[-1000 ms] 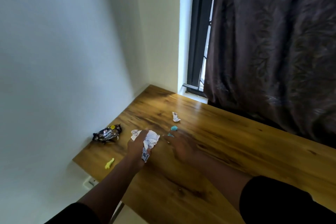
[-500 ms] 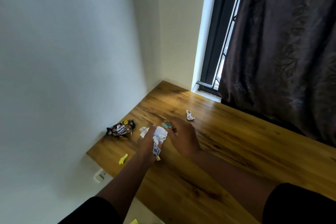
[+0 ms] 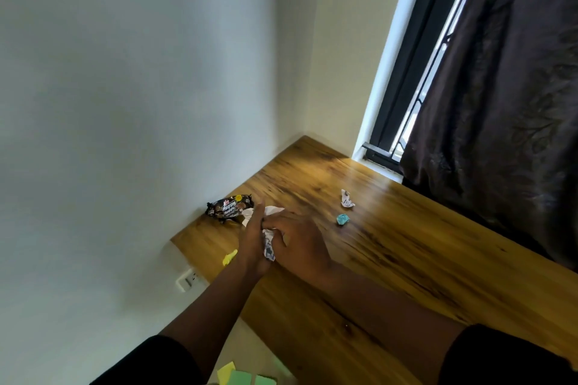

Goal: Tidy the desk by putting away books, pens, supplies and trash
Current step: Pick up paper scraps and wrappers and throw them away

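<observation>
I have both hands together over the wooden desk [image 3: 406, 259] near its left end. My left hand [image 3: 251, 241] stands edge-on, its fingers fairly straight and pointing away from me, with the crumpled white paper [image 3: 269, 245] pressed against its palm side. My right hand [image 3: 297, 244] lies against that paper from the other side, fingers bent over it, so the wad is held between the two hands; how tightly each finger curls I cannot tell. Just beyond my left fingertips lies a dark snack wrapper [image 3: 230, 208]. Left of my left wrist sits a yellow scrap [image 3: 229, 257]. To the right of my right fingers, apart from them, lie a blue paper ball [image 3: 342, 219] and, farther off, a small white scrap [image 3: 346, 199].
</observation>
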A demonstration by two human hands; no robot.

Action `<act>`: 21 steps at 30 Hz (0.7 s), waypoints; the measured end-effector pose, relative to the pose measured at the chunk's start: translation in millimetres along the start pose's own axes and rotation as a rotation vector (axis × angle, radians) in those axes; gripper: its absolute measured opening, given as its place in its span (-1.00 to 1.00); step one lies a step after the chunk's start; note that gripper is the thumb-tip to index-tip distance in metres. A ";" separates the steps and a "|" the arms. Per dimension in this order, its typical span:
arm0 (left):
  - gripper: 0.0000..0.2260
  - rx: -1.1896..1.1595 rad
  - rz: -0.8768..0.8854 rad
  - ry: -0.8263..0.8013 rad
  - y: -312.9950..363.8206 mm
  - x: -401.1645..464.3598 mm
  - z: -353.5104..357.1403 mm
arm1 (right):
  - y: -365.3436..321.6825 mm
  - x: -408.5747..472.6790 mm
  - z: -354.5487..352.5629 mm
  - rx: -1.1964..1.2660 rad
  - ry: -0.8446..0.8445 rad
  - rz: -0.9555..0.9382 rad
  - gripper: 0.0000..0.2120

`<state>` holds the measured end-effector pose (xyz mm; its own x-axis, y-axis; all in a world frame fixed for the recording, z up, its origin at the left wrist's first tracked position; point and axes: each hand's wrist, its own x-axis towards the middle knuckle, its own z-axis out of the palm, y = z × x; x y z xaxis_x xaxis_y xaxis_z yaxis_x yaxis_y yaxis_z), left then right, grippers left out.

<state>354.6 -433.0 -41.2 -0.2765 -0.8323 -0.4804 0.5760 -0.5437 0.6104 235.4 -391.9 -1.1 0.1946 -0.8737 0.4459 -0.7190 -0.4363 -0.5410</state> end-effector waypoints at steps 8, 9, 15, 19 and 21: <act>-0.42 0.000 0.158 0.283 21.3 -4.4 -48.3 | 9.8 -3.7 16.4 -0.016 -0.117 0.282 -0.64; -0.47 -0.005 0.163 0.302 23.9 -5.7 -53.0 | 16.5 -6.8 18.6 -0.068 -0.238 0.316 -0.66; -0.59 -0.028 0.174 0.388 34.1 -24.3 -65.9 | 34.0 -33.7 26.9 -0.234 -0.513 0.273 -0.70; -0.52 -0.054 0.195 0.346 38.9 -27.9 -77.6 | 28.6 -36.8 30.8 -0.293 -0.468 0.250 -0.82; -0.55 -0.076 0.200 0.345 42.8 -32.2 -80.4 | 25.0 -37.0 32.6 -0.286 -0.449 0.258 -0.86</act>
<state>450.0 -420.8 -50.3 0.1135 -0.8287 -0.5481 0.6513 -0.3545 0.6709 231.9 -377.5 -54.3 0.2079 -0.9766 -0.0543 -0.9199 -0.1764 -0.3501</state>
